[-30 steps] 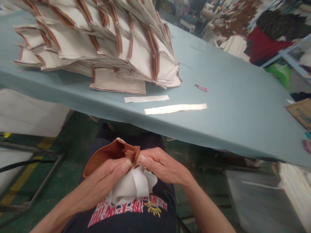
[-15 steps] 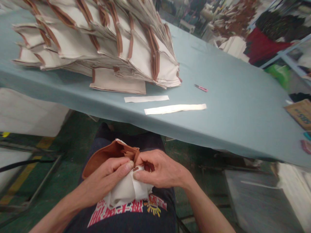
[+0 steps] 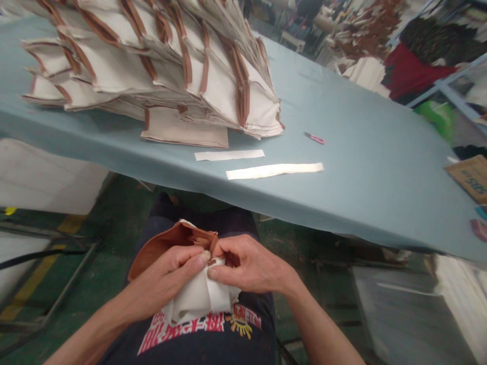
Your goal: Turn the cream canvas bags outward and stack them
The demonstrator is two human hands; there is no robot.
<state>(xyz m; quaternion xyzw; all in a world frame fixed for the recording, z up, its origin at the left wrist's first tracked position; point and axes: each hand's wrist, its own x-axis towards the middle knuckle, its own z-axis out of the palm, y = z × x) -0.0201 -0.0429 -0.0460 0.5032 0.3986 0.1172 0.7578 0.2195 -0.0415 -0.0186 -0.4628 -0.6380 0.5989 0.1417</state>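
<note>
A fabric piece (image 3: 194, 298), white outside with a brown lining, lies bunched over my lap. My left hand (image 3: 182, 268) grips it at the top edge, thumb pressed down near the seam. Right beside it, my right hand (image 3: 243, 263) pinches the same edge between thumb and bent fingers. The two hands almost touch where the brown and white parts meet. A white strip (image 3: 218, 295) hangs down from the pinch. The fingertips partly cover the seam, so its details are hidden.
The blue-covered table (image 3: 365, 167) stands in front of me. On it lie a big stack of white pieces with brown edging (image 3: 171, 66), a short white strip (image 3: 229, 155), a longer strip (image 3: 274, 171) and thread snips (image 3: 314, 138). A cardboard box (image 3: 470, 178) sits far right.
Almost nothing differs. Both hands keep their hold on the fabric piece, with only a very slight shift of the fingers.
</note>
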